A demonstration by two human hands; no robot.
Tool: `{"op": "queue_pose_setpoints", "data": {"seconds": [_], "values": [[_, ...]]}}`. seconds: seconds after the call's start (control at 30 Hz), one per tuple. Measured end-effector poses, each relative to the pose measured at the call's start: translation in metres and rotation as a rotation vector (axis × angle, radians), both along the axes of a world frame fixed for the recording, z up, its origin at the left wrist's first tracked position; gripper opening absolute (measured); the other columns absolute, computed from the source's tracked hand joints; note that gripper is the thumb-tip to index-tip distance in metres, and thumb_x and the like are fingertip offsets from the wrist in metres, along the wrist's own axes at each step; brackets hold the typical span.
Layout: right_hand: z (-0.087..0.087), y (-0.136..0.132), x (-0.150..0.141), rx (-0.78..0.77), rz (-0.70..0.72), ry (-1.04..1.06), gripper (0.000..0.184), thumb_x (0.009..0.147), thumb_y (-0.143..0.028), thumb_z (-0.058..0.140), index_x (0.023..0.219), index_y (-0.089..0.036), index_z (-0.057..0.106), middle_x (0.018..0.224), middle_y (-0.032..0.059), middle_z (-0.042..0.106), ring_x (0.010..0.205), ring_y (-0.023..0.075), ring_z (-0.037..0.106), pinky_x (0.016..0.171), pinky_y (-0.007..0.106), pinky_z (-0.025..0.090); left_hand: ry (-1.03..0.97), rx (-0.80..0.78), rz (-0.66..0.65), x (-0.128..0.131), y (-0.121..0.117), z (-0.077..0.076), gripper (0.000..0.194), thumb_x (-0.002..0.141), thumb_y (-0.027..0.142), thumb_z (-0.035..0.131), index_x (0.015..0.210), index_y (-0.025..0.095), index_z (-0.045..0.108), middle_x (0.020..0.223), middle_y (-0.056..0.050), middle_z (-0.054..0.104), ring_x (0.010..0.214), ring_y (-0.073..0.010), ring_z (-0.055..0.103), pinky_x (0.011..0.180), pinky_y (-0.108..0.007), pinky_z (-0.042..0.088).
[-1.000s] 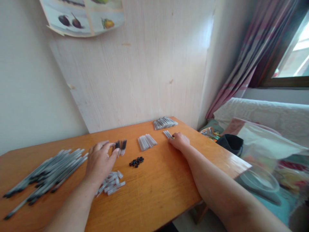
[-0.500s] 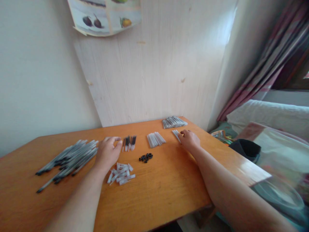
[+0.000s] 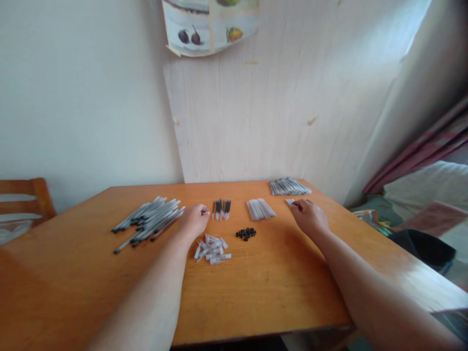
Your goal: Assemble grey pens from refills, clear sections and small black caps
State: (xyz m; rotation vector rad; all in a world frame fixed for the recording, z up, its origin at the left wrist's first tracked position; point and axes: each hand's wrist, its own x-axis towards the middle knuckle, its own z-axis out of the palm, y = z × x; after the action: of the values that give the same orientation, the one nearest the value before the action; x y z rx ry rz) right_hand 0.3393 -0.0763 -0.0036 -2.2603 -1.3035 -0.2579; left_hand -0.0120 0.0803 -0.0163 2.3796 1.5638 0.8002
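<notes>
My left hand (image 3: 195, 220) has its fingers curled in with the thumb pressed to them; what they hold, if anything, is hidden. It is between a loose pile of pens with black ends (image 3: 148, 218) and a row of dark ink refills (image 3: 222, 209). My right hand (image 3: 310, 216) is bent over slim whitish tubes (image 3: 289, 201), its fingers closed and partly hidden. To its left lie translucent pen barrels (image 3: 261, 209) side by side. Small black plugs (image 3: 246, 233) form a heap at the middle, beside a pile of clear pen caps (image 3: 213, 249).
A stack of thin pens (image 3: 289, 186) lies at the back right of the wooden table (image 3: 270, 287). The wall board (image 3: 256, 122) rises behind the table. A black bin (image 3: 424, 248) stands beyond its right edge, a wooden chair (image 3: 22, 195) at the left.
The view has swung left, so everything sits further right and the chair appears. My left hand's fingers have curled in tighter. My right hand stays at the whitish tubes, its fingers more closed.
</notes>
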Motion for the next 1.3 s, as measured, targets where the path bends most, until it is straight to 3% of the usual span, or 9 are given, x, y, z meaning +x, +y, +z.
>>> {"op": "queue_pose_setpoints", "data": {"seconds": [0.37,0.6,0.8,1.3], "values": [[0.001,0.007,-0.035,-0.032,0.178,-0.032,0.021,0.087,-0.028,0.049,0.089,-0.022,0.069,0.098,0.0049,0.068,0.088,0.0164,0.06,0.068,0.024,0.036,0.024,0.058,-0.031,0.008,-0.017,0.015,0.024,0.086,0.033,0.053,0.093,0.019,0.07,0.096,-0.009,0.073,0.09,-0.0208,0.065,0.076,-0.029,0.044],[0.001,0.015,-0.046,-0.215,0.096,0.0,0.032,0.088,-0.041,0.049,0.099,-0.021,0.07,0.103,0.0099,0.068,0.095,0.0219,0.062,0.071,0.027,0.039,0.033,0.053,-0.021,0.011,-0.02,0.019,0.022,0.086,0.032,0.054,0.094,0.022,0.071,0.099,-0.007,0.073,0.095,-0.0196,0.065,0.082,-0.028,0.044],[0.003,0.019,-0.056,-0.273,0.063,-0.043,0.043,0.089,-0.053,0.046,0.103,-0.02,0.069,0.105,0.0125,0.068,0.097,0.0266,0.063,0.073,0.032,0.043,0.018,0.064,-0.028,0.013,-0.022,0.021,0.022,0.085,0.032,0.054,0.094,0.022,0.072,0.1,-0.008,0.073,0.094,-0.0209,0.065,0.08,-0.029,0.045],[-0.001,0.025,-0.057,-0.241,0.06,-0.08,0.037,0.087,-0.046,0.046,0.097,-0.019,0.069,0.099,0.0118,0.07,0.09,0.0266,0.065,0.066,0.032,0.041,0.019,0.144,-0.057,0.014,-0.022,0.018,0.023,0.085,0.033,0.054,0.094,0.021,0.072,0.1,-0.009,0.073,0.097,-0.0222,0.065,0.084,-0.031,0.045]]}}
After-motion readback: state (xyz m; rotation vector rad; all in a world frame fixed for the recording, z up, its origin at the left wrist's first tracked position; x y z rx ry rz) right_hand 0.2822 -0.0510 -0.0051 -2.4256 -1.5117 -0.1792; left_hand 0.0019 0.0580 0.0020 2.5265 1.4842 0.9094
